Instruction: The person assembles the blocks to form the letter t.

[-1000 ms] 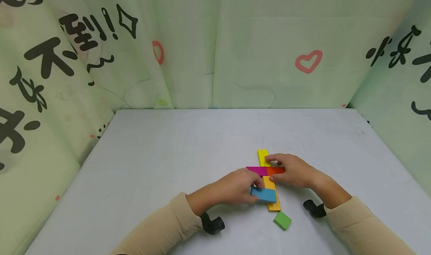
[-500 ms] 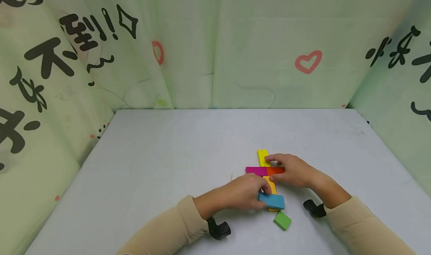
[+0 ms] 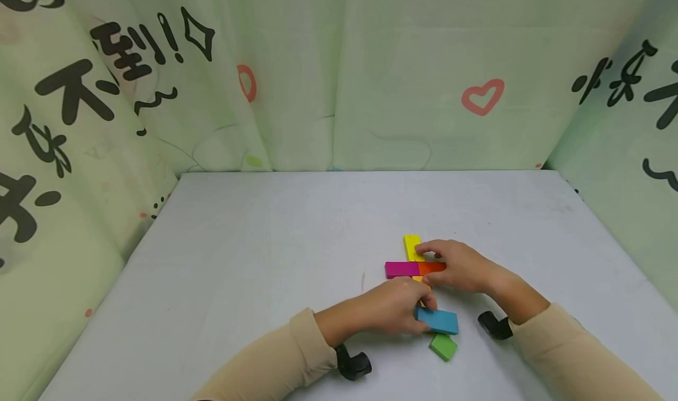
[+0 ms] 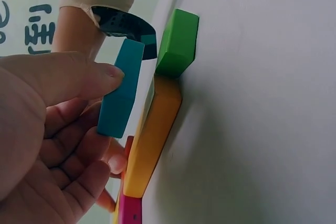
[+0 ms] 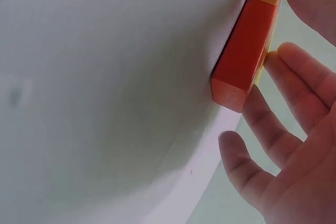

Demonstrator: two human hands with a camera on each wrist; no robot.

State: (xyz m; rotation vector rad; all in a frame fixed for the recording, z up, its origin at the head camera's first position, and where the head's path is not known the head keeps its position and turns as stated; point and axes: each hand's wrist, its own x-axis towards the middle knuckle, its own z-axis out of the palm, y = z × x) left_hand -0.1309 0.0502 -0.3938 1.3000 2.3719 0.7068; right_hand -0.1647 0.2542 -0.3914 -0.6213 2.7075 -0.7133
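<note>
My left hand point(image 3: 394, 308) pinches a blue block point(image 3: 438, 321) between thumb and fingers. In the left wrist view the blue block point(image 4: 123, 87) is apart from the tabletop, beside an amber block point(image 4: 156, 135) that my hand and the blue block mostly cover in the head view. A green block point(image 3: 443, 347) sits at an angle at the amber block's near end. My right hand point(image 3: 462, 267) rests with extended fingers on the cross-shaped layout, its fingertips touching the yellow block point(image 3: 411, 247) and the amber one. Between them lie a magenta block point(image 3: 401, 269) and a red-orange block point(image 3: 431, 268), end to end.
The blocks lie on a white tabletop point(image 3: 275, 230). Pale green curtains point(image 3: 402, 95) with black lettering and pink hearts enclose its back and sides. Each wrist carries a black camera mount point(image 3: 354, 365).
My left hand has carried the blue block rightward and nearer, from over the amber block's middle to its near end by the green block. My right hand has stayed in place.
</note>
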